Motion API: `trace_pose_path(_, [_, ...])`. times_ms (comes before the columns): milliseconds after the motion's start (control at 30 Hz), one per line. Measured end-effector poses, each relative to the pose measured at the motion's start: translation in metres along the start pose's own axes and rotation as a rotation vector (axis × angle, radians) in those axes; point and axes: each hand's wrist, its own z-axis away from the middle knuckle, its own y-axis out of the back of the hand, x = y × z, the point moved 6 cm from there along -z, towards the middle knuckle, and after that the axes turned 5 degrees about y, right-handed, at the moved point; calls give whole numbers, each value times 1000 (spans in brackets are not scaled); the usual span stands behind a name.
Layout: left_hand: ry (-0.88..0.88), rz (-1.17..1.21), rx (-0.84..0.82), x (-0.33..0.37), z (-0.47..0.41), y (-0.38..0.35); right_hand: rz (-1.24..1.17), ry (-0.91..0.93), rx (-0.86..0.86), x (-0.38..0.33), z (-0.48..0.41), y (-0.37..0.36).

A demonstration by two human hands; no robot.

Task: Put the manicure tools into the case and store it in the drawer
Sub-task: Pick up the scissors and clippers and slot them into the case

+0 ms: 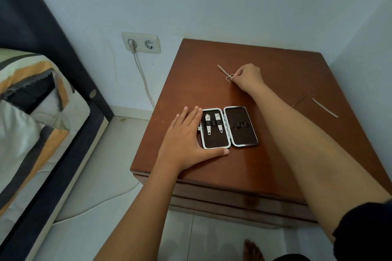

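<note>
An open manicure case (pixel 230 126) with a silver rim and dark lining lies on the brown nightstand (pixel 244 165). Two nail clippers (pixel 213 124) sit strapped in its left half; the right half holds empty loops. My left hand (pixel 186 141) rests flat against the case's left side, thumb along its front edge. Farther back, my right hand (pixel 247 77) pinches the finger loops of small silver scissors (pixel 225 72) lying on the wood. A thin metal nail file (pixel 324 107) lies at the right, with a slim dark stick (pixel 298 101) just left of it.
The nightstand's drawer fronts (pixel 233 201) show below its front edge, closed. A bed with a dark frame (pixel 63 133) stands to the left. A wall socket with a plugged cable (pixel 141 43) is behind. My bare foot (pixel 252 250) is on the tiled floor.
</note>
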Motion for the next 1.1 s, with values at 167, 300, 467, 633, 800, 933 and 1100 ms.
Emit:
trace_pose_path(167, [-2, -1, 6, 0, 0, -1, 35, 42, -27, -4, 4, -7])
trace_pose_path(300, [-6, -4, 14, -1, -1, -2, 70, 77, -29, -8, 7, -10])
trace_pose_path(467, [-14, -8, 22, -2, -2, -3, 188, 120, -107, -18, 9, -13])
trace_pose_path(633, [-16, -15, 26, -3, -3, -4, 263, 192, -147, -20, 16, -21])
trace_pose_path(800, [-15, -13, 18, -3, -3, -4, 195, 237, -131, -30, 40, -14])
trace_pose_path(933, [-16, -12, 7, -2, -2, -4, 131, 236, -143, -37, 77, 1])
trace_pose_path(1100, [-16, -6, -37, -2, 2, -3, -107, 88, -90, -17, 140, 14])
